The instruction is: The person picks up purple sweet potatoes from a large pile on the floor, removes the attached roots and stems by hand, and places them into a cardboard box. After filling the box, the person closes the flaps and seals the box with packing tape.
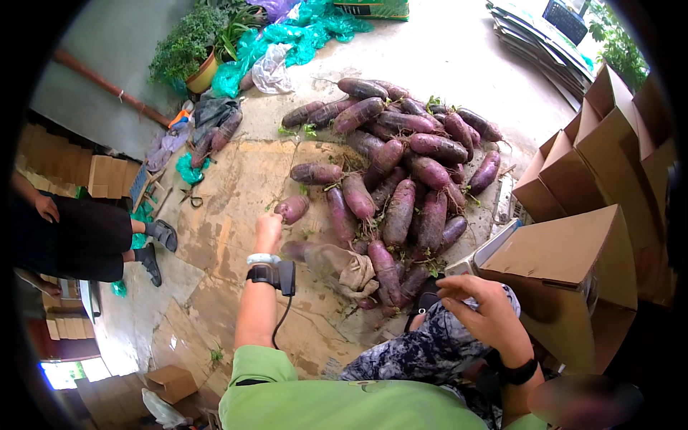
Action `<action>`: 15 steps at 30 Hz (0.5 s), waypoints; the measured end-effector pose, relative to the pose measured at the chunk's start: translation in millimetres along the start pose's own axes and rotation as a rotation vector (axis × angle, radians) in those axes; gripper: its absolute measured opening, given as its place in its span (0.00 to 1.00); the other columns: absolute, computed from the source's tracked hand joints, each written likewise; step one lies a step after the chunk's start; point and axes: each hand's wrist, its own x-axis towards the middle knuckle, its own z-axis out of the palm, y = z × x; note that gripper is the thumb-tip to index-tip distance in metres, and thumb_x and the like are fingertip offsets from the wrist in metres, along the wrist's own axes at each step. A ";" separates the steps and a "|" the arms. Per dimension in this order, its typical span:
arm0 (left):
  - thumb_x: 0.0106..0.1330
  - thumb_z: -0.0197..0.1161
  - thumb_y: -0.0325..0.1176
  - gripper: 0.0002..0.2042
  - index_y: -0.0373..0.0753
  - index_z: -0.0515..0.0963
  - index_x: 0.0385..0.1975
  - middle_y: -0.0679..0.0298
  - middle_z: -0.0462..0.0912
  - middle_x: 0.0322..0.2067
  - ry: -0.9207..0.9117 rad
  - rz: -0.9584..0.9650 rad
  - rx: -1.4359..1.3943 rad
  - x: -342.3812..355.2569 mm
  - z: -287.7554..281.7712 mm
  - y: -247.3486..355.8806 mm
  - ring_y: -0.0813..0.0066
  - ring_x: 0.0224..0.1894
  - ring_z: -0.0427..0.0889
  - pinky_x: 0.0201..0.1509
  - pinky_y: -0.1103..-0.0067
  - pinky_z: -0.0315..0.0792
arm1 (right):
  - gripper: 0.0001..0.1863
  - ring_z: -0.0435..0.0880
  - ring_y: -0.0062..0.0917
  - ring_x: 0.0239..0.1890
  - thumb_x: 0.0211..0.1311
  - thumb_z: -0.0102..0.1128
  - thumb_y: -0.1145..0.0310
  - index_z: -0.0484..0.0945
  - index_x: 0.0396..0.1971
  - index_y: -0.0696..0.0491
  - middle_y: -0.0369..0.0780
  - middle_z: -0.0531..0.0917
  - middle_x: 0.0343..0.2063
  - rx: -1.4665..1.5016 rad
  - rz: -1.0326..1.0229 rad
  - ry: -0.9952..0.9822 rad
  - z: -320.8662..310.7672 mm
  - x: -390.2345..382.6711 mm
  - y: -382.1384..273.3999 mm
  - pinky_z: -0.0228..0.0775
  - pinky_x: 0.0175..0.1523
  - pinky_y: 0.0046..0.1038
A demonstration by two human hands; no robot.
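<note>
My left hand (268, 231) is stretched forward over the floor, its fingers closed at the near end of a short purple radish (292, 208). That radish lies apart from a large heap of long, muddy purple radishes (401, 208), several with green leaf stubs and thin roots. A dirty beige cloth (351, 271) rests at the heap's near side, partly over another radish. Over my patterned trouser leg (437, 340) my right hand (485, 309) hangs with fingers apart, holding nothing.
Open cardboard boxes (566, 251) stand close on my right. At left, another person's legs (143, 244) are near scissors (192, 198) on the floor. A few radishes (215, 140), green plastic bags (301, 36) and a potted plant (203, 72) lie farther off.
</note>
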 end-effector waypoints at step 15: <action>0.60 0.57 0.30 0.06 0.35 0.74 0.27 0.73 0.71 0.21 -0.651 0.381 -0.235 -215.3 -74.3 198.8 0.87 0.22 0.67 0.25 0.87 0.61 | 0.51 0.60 0.35 0.62 0.34 0.73 0.69 0.53 0.63 0.52 0.47 0.63 0.59 0.030 -0.294 -0.015 79.3 97.3 18.0 0.57 0.62 0.33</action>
